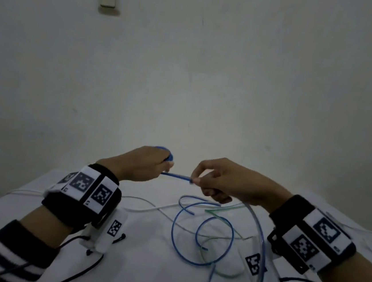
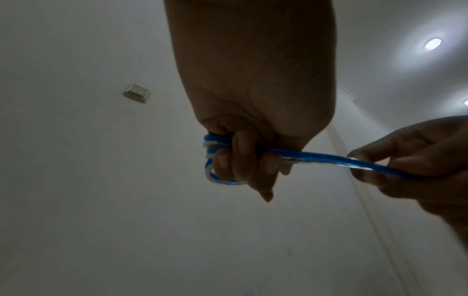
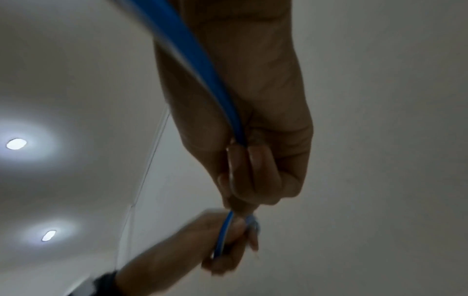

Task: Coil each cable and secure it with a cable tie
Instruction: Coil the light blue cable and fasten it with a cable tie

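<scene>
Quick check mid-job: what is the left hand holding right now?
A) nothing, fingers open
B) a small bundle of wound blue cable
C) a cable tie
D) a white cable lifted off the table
B: in the left wrist view the left hand has its fingers curled round a small wound bundle of blue cable, with a straight stretch running to the right hand, which pinches it.

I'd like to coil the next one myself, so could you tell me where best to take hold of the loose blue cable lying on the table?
Pinch the blue cable at its free end, coming from above: that tip lies apart from the crossing loops, so it should draw out cleanly.
</scene>
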